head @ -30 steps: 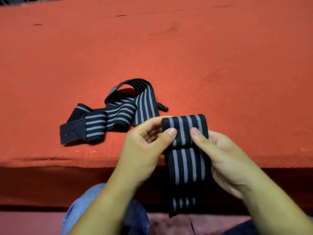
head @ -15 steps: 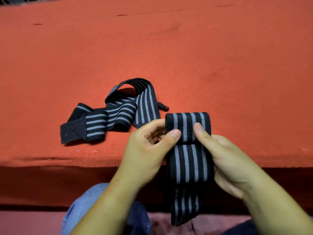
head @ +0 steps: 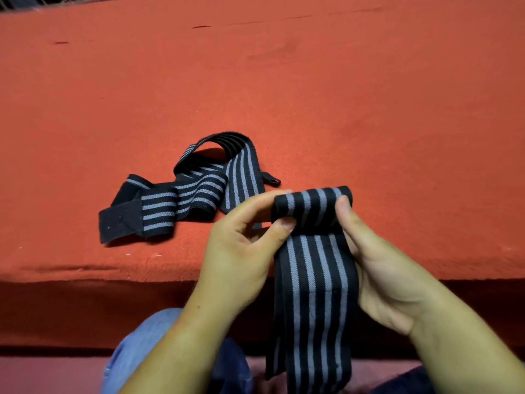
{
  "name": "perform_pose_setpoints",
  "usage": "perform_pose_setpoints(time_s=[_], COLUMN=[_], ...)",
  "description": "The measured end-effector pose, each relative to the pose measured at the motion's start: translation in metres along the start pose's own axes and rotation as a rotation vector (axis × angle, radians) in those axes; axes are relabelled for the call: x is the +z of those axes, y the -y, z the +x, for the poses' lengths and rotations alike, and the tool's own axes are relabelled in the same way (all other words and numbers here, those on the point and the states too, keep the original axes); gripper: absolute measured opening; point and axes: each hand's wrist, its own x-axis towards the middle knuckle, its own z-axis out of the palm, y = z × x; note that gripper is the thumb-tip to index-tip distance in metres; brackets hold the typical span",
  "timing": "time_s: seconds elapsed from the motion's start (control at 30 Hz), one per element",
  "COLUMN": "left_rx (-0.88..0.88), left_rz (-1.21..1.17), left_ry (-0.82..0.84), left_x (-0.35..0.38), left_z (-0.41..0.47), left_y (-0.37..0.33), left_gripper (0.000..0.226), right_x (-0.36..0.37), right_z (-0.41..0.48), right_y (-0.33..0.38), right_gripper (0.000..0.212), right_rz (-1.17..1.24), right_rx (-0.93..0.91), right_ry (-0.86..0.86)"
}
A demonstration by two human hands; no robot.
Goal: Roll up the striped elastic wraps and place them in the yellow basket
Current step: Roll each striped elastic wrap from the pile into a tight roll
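Rolling is the step in hand: the striped wrap [head: 312, 294] is held up between both hands just over the near edge of the tabletop [head: 369, 109], its far end already wound into a short roll [head: 312, 206] while a long flat tail hangs toward the person's lap. The left hand [head: 238, 251] has its grip closed on the roll's left side, thumb pressed on top and fingers curled behind; the right hand [head: 389, 274] grips the right side the same way, thumb on the roll and fingers hidden under the band. Most of the length looks unrolled, so the next move probably calls for both thumbs to turn the roll toward the body, keeping the edges square and the elastic taut so it does not spring loose. To the left and farther out, a second wrap [head: 199, 191] lies in loose folds on the tabletop, not yet rolled. The yellow basket is not in view, so placing seems some way off.
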Motion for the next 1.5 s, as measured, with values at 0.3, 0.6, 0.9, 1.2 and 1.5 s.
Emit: perform_pose_setpoints(time_s=[0.3, 0.6, 0.9, 1.2, 1.5], left_rx=[0.086, -0.122, -0.274, -0.250, -0.250], left_rz=[0.070, -0.108, -0.214, -0.250, -0.252], left_ry=[0.034, 0.072, 0.118, 0.102, 0.104], left_x=[-0.001, -0.003, 0.003, 0.004, 0.002], left_z=[0.001, 0.000, -0.001, -0.001, -0.001], left_y=[0.000, 0.005, 0.002, 0.002, 0.002], left_gripper=[0.038, 0.039, 0.049, 0.048, 0.037], right_x=[0.006, 0.001, -0.005, -0.008, -0.004], right_z=[0.000, 0.003, 0.003, 0.008, 0.008], right_y=[0.004, 0.000, -0.003, -0.008, -0.008], right_gripper=[0.046, 0.028, 0.032, 0.036, 0.037], right_rz=[-0.012, 0.041, -0.058, -0.221, -0.167], right_rx=[-0.125, -0.209, -0.208, -0.311, -0.286], right_ry=[-0.047, -0.112, -0.094, -0.147, -0.125])
